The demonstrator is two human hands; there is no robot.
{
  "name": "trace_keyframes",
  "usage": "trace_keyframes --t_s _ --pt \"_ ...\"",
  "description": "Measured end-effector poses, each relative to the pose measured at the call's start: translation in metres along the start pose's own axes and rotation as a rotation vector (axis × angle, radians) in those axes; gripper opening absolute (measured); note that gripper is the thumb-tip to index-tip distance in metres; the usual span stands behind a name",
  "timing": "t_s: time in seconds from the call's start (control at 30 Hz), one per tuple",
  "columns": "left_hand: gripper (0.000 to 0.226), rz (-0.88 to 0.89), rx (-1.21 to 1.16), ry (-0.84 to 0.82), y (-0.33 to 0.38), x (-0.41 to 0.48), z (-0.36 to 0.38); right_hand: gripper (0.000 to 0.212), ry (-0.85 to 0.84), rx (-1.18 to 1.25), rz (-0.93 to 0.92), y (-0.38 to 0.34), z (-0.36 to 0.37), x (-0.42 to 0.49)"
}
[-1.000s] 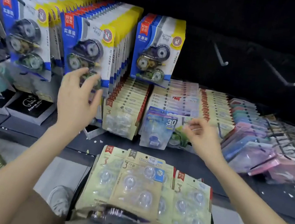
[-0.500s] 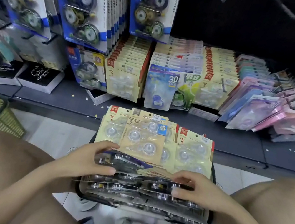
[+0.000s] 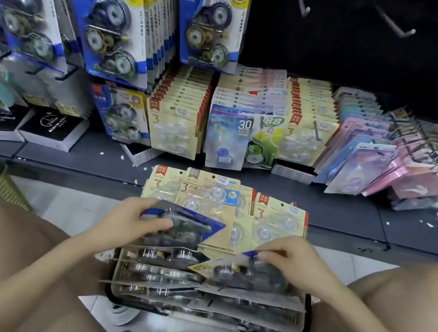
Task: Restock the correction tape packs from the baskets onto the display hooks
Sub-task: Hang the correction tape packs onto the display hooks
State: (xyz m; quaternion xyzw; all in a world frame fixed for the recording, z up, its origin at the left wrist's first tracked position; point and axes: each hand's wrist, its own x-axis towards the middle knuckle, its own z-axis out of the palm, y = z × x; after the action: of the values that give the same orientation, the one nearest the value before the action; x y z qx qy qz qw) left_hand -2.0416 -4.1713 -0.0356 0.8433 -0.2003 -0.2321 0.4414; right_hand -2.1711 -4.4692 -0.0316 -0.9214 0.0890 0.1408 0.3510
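Crouching over a black-rimmed basket (image 3: 308,317) held between bare knees, a person is picking out stock. The basket is packed with clear plastic blister packs of correction tape on blue-and-yellow cards. A row of cream-coloured three-roll packs (image 3: 206,198) stands upright at its far end.

The hands are apart, each on its own pack. The left hand (image 3: 131,217) grips the top edge of one blue-trimmed blister pack (image 3: 188,223), tilted up out of the pile. The right hand (image 3: 294,261) pinches the corner of a second blue-and-yellow pack (image 3: 236,265) that lies lower in the basket.

Above the dark shelf, matching blue-and-yellow carded packs (image 3: 113,29) hang in dense rows at upper left. Bare metal display hooks (image 3: 304,4) jut from the black back panel at upper right.

This appears to be the picking step, with nothing yet raised toward the display. The next move likely calls for lifting a pack free of its neighbours, turning it upright, and lining up its hang hole with a hook tip.
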Motion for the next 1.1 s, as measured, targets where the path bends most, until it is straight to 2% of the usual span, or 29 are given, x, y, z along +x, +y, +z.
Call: trace_keyframes --t_s 0.03,0.13,0.23,0.3,0.33,0.4,0.47,0.57,0.77,0.87,1.0,1.1 --pt "0.049 0.012 -0.025 0.043 0.004 0.002 -0.007 0.014 0.055 0.045 -0.014 -0.003 -0.011 -0.001" --pt "0.016 0.039 -0.09 0.112 0.03 0.012 -0.026 0.012 0.197 0.26 -0.051 -0.008 -0.042 0.0" --pt "0.033 0.074 -0.046 0.099 0.05 0.034 -0.044 0.011 0.244 0.599 -0.034 -0.01 -0.069 0.004" --pt "0.059 0.085 0.032 0.066 0.061 0.058 -0.05 0.029 0.287 0.77 -0.035 -0.007 -0.082 0.009" --pt "0.065 0.073 0.083 0.051 0.067 0.071 -0.049 0.034 0.309 0.811 -0.017 -0.003 -0.087 0.012" --pt "0.053 0.101 0.122 -0.027 0.074 0.101 -0.04 0.028 0.329 0.859 0.016 0.005 -0.092 0.017" --pt "0.039 0.109 0.187 -0.148 0.08 0.126 -0.022 0.012 0.32 0.868 0.08 0.013 -0.091 0.021" --pt "0.068 0.081 0.343 -0.292 0.081 0.159 0.018 0.016 0.297 0.815 0.213 0.028 -0.08 0.026" --pt "0.046 0.086 0.486 -0.384 0.07 0.185 0.075 0.014 0.241 0.744 0.329 0.048 -0.055 0.04" --pt "0.042 0.065 0.438 -0.318 0.059 0.181 0.073 0.015 0.223 0.768 0.331 0.047 -0.053 0.047" --pt "0.03 0.039 0.239 -0.087 0.043 0.155 0.039 0.017 0.191 0.86 0.338 0.042 -0.05 0.064" --pt "0.023 0.036 0.201 0.047 0.026 0.123 0.006 0.011 0.187 0.884 0.345 0.035 -0.041 0.091"
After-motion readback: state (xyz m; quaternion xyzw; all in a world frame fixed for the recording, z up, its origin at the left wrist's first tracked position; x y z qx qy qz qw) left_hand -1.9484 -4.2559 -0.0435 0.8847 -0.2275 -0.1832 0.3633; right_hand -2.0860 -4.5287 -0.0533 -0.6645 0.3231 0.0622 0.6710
